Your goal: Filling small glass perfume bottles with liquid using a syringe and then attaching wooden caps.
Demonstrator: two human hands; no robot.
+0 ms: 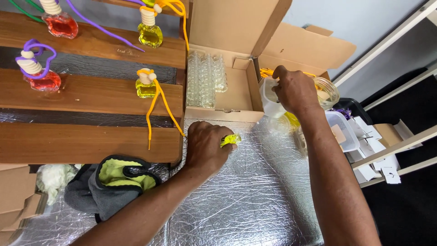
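Foil-covered tabletop [246, 200], wooden shelves [91, 95] at upper left.
My left hand [207, 148] grips a small yellow bottle [231, 139]; my right hand [296, 91] fingers clench over a clear tub [269, 102].

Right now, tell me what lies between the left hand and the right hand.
In the head view, only bare crinkled foil surface lies between the left hand, holding a small yellow bottle, and the right hand.

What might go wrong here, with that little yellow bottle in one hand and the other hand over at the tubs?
The left hand grips the small yellow bottle on crinkled foil; uneven footing might tip it and spill liquid. The right hand reaches into a cluster of plastic containers near the table's edge, so a nudge might knock one off. Orange cords dangle from filled bottles on the wooden shelf; a passing arm might snag one.
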